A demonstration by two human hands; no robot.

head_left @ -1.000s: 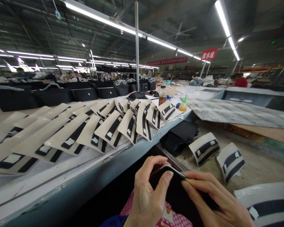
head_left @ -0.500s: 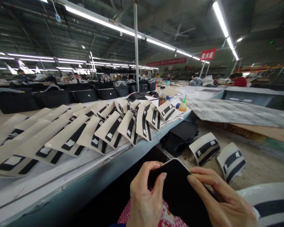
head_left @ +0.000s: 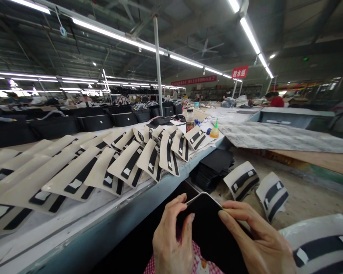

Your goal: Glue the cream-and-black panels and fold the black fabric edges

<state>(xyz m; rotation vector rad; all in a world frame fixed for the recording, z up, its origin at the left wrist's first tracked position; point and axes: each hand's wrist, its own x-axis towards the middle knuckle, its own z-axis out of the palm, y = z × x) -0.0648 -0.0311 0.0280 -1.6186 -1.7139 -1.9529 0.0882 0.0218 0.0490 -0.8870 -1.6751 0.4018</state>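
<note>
A black panel with a rounded corner and a thin pale edge is held low in front of me. My left hand is closed on its left side, thumb over the black face and fingers behind the edge. On the opposite side, my right hand pinches the panel's edge between thumb and fingers. The panel's lower part runs out of view. Just beyond my right hand stand two curved beige pieces with black strips and white tabs. A larger piece of that kind lies at the lower right.
Rows of overlapping beige pieces cover the table on the left. A stack of black sheets lies beyond my hands. Farther back are a glue bottle with a green tip, a jar and black bags.
The view has turned slightly right, so the surroundings sit farther left. Both hands keep their hold on the panel, and my left fingers and thumb look a little farther apart.
</note>
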